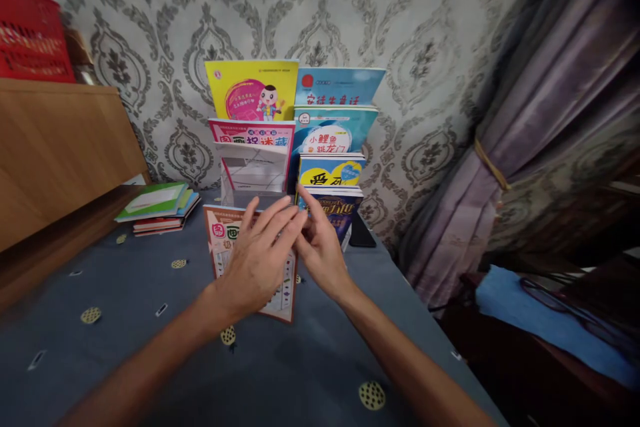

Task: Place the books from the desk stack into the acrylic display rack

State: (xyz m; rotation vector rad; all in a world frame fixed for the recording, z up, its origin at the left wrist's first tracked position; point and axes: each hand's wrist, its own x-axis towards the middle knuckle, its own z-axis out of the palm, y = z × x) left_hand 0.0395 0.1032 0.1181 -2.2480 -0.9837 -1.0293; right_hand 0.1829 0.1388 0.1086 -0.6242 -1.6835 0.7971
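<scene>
A clear stand (227, 195) holds two columns of upright children's books. At its front left leans an orange-bordered picture book (219, 230). My left hand (263, 250) lies over this book's front, its fingers stretched toward the upper right. At the book's right edge is my right hand (323, 247), index finger extended up beside a dark blue book (345, 208). The fingertips of both hands meet or overlap. Whether the right fingers touch a book is hidden. Behind are a pink book (216, 129), a yellow book (280, 73) and several blue books (363, 121).
A small pile of books (157, 203) lies left on the dark patterned cloth (165, 360). A wooden cabinet (60, 147) with a red basket (33, 33) borders the left. A black phone-like object (363, 235) lies right of the stand, near a tied curtain (465, 213).
</scene>
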